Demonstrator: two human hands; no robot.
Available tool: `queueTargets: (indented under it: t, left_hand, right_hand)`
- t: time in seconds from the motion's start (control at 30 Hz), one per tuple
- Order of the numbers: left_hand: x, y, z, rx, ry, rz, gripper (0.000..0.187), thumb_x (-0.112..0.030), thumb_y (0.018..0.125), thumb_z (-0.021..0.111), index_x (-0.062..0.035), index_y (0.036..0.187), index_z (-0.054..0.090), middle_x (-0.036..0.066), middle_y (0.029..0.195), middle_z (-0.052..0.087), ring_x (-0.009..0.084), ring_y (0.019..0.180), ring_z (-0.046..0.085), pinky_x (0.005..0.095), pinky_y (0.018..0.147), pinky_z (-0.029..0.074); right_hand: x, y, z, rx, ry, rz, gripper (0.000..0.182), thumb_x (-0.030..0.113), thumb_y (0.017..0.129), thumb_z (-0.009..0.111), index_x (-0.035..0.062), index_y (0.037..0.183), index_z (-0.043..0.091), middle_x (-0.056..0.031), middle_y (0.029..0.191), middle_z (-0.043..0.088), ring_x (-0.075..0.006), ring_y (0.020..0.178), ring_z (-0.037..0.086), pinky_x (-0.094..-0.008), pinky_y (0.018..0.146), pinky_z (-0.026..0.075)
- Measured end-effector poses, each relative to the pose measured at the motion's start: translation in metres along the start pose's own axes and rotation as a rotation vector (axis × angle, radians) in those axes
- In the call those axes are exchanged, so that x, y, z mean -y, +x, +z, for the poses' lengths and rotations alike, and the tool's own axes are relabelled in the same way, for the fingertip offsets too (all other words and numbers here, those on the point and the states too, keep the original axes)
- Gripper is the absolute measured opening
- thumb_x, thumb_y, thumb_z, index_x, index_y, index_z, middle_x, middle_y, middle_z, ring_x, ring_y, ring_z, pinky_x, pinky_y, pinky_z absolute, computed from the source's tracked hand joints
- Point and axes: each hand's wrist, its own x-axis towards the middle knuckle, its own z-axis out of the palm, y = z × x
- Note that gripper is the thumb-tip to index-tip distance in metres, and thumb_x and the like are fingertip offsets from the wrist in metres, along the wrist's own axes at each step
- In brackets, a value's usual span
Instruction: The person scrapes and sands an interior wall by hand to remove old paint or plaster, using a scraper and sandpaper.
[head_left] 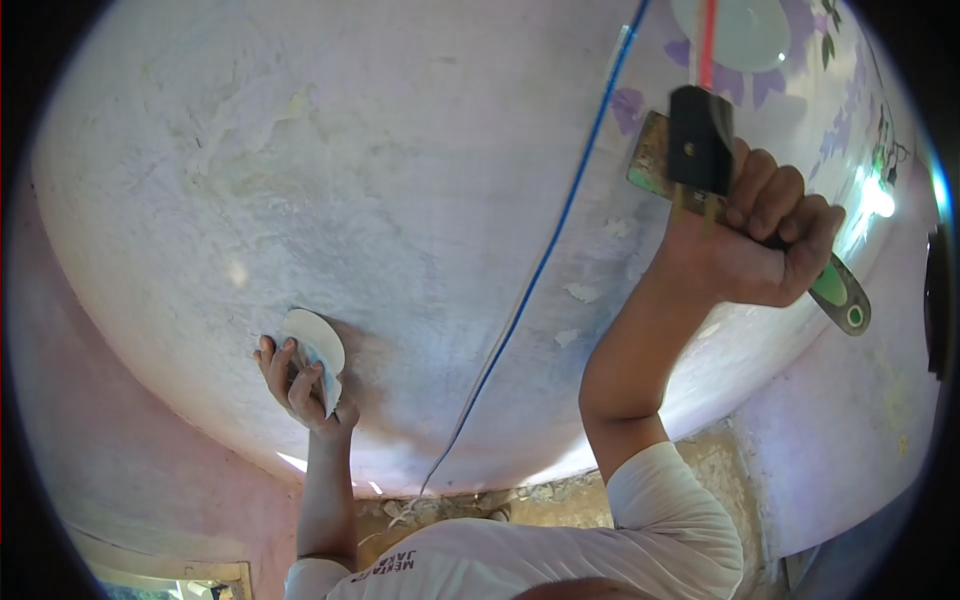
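While our right hand (775, 220) is gripping a scraper (836, 290), leaving its blade (649, 165) free, our left hand (299, 385) is pinching a disc (320, 336).

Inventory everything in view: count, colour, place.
Disc: 1, white, lower left
Scraper: 1, green handle, upper right
Block: 1, black, before scraper blade
Strip: 1, red, above block
Cord: 1, blue, centre
Main wall: 1, pale lilac, centre
Flower pattern: several parts, purple, upper right
Bright light: uncounted, white, far right
Rubble: uncounted, brown, bottom
Dark object: 1, black, right edge
Shirt: 1, white, bottom
Left fingers: several, bare, on disc
Right fingers: several, bare, around scraper
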Motion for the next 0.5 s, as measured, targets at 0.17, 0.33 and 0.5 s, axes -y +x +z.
queueTargets:
  t: [0.17,0.33,0.5]
  left_hand:
    - [-0.011,0.004,0.003,-0.014,0.04,-0.021,0.021,0.003,0.084,0.05,-0.0097,0.101,0.047,0.014,0.125,0.043,0.0392,0.13,0.032,0.0574,0.106,0.022]
    - [-0.036,0.013,-0.012,0.107,0.054,-0.211,0.017,0.001,0.085,0.049,-0.0077,0.1,0.048,0.015,0.125,0.048,0.0402,0.13,0.032,0.0563,0.107,0.019]
    - [-0.075,0.011,-0.023,0.111,0.04,-0.452,0.02,-0.005,0.087,0.05,-0.0038,0.107,0.049,0.016,0.123,0.051,0.0407,0.132,0.031,0.0561,0.108,0.016]
  right_hand:
    - [-0.008,-0.002,0.002,-0.022,0.016,-0.032,0.034,0.02,0.09,0.037,0.0135,0.059,0.024,-0.001,0.046,0.023,-0.0129,0.041,0.021,-0.0303,0.042,0.024]
    - [0.002,-0.007,0.005,-0.054,0.068,-0.111,0.036,0.025,0.093,0.038,0.0129,0.062,0.026,-0.0018,0.047,0.027,-0.0121,0.04,0.021,-0.0305,0.042,0.024]
    - [-0.005,-0.007,-0.005,-0.051,0.061,-0.027,0.04,0.029,0.093,0.042,0.0161,0.06,0.025,-0.0008,0.045,0.026,-0.0112,0.041,0.023,-0.0295,0.044,0.024]
